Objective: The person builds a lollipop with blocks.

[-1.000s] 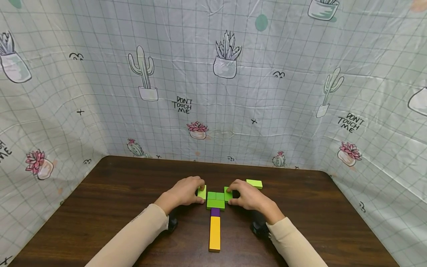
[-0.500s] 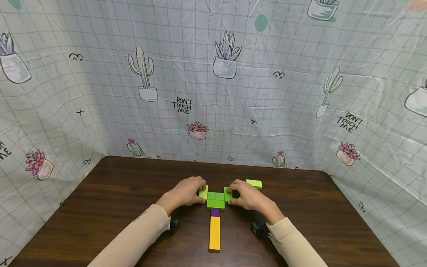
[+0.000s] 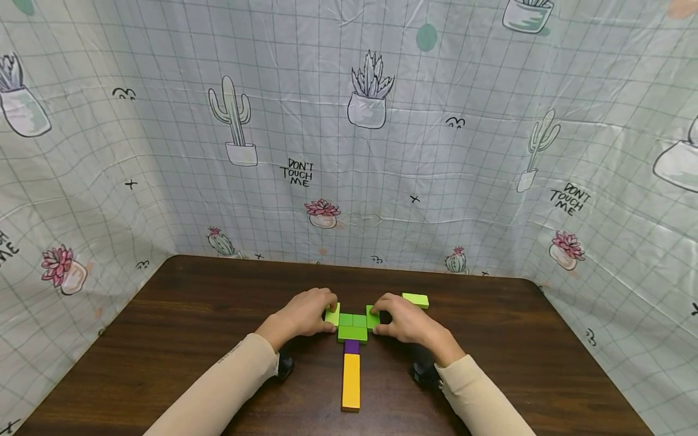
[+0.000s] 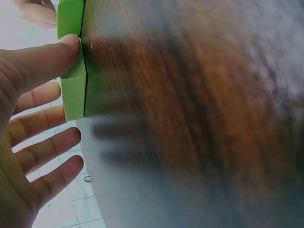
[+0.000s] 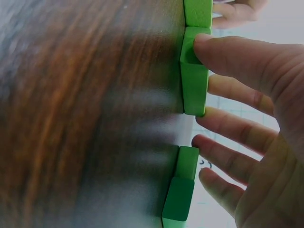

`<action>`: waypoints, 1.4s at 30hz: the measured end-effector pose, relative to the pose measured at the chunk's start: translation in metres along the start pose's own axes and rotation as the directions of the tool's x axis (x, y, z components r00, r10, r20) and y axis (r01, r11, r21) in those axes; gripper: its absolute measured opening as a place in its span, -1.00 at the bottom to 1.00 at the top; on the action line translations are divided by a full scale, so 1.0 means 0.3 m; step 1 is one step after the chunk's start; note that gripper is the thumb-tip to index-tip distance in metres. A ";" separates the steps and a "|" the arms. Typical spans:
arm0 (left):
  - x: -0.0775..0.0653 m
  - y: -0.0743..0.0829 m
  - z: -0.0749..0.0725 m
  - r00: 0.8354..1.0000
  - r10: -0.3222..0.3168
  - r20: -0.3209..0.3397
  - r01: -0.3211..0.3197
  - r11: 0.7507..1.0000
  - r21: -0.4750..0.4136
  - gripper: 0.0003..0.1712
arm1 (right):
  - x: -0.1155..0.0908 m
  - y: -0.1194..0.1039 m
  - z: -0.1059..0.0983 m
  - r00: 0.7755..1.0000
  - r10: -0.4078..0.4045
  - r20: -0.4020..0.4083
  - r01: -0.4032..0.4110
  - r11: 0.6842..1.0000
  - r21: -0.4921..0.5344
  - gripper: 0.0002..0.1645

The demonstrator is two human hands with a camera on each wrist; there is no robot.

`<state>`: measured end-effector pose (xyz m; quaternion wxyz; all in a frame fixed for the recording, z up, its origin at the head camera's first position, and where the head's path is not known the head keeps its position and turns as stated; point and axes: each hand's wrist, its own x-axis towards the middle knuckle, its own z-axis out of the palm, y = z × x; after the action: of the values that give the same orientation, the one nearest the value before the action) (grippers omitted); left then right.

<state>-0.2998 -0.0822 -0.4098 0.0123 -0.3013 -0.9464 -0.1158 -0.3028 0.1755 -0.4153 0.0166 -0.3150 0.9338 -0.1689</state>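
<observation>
My left hand (image 3: 305,312) pinches a light-green block (image 3: 332,317) between thumb and fingers, its inner side against a cluster of green blocks (image 3: 352,333). On the other side, my right hand (image 3: 403,318) holds a green block (image 3: 372,317) by its ends, also touching the cluster. The left wrist view shows the thumb on the near end of the light-green block (image 4: 74,97). In the right wrist view the thumb presses the near end of the green block (image 5: 194,88). A purple block (image 3: 351,346) and a long yellow block (image 3: 351,381) run from the cluster toward me.
A loose light-green block (image 3: 416,300) lies behind my right hand. Everything rests on a dark wooden table (image 3: 207,339). A patterned curtain (image 3: 349,151) hangs behind its far edge and along both sides.
My left hand has moved slightly right, bringing the light-green block from just beside the cluster into contact with it. My right hand has stayed in place on its block.
</observation>
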 end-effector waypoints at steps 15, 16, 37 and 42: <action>0.008 0.003 0.004 1.000 -0.016 -0.010 0.016 0.999 -0.040 -0.62 | 0.002 -0.001 0.000 1.000 0.019 0.004 -0.019 1.000 -0.022 -0.55; 0.008 0.004 0.004 1.000 -0.025 -0.007 0.025 0.999 -0.045 -0.61 | 0.003 -0.001 0.001 1.000 0.021 0.003 -0.021 1.000 -0.023 -0.54; 0.012 0.008 -0.007 0.996 -0.084 0.022 0.086 0.992 -0.096 -0.61 | -0.023 0.062 -0.075 0.995 0.090 -0.046 -0.088 0.995 0.046 -0.44; 0.011 0.005 -0.006 0.996 -0.089 0.026 0.091 0.992 -0.093 -0.60 | -0.017 0.093 -0.068 0.992 0.108 -0.062 -0.108 0.994 0.007 -0.50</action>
<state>-0.3016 -0.0794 -0.4075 -0.0176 -0.2599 -0.9526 -0.1573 -0.3178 0.2054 -0.4056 -0.0028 -0.2586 0.9492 -0.1789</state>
